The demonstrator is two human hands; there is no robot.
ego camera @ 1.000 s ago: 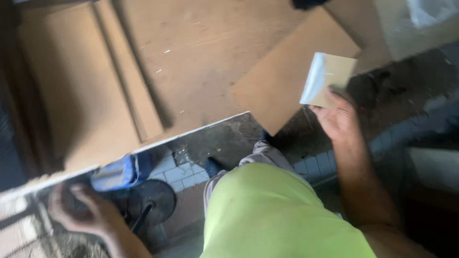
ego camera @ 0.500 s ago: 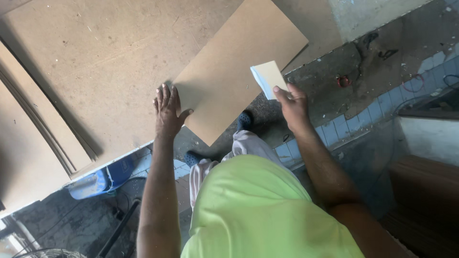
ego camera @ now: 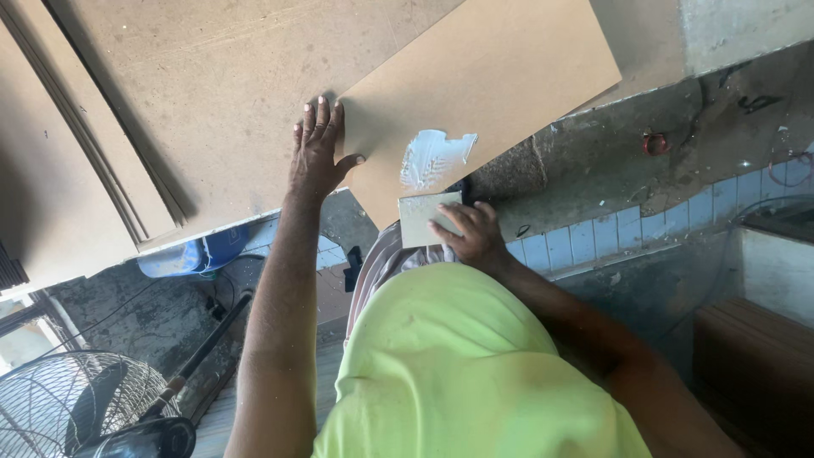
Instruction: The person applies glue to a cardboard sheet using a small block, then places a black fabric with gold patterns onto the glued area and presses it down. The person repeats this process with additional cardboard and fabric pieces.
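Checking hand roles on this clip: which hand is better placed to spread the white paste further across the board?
Right hand: it holds the flat spreader card beside the white paste. Left hand lies flat on the board, steadying it.

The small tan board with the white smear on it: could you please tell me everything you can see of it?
The small tan board is a flat, thin rectangle, seemingly fibreboard, lying askew on a larger brown sheet, its near corner overhanging the edge. A patch of white paste is streaked across it near that corner. The left hand lies flat at its left edge, thumb on the board. The right hand holds a pale flat scraper card at the near corner.
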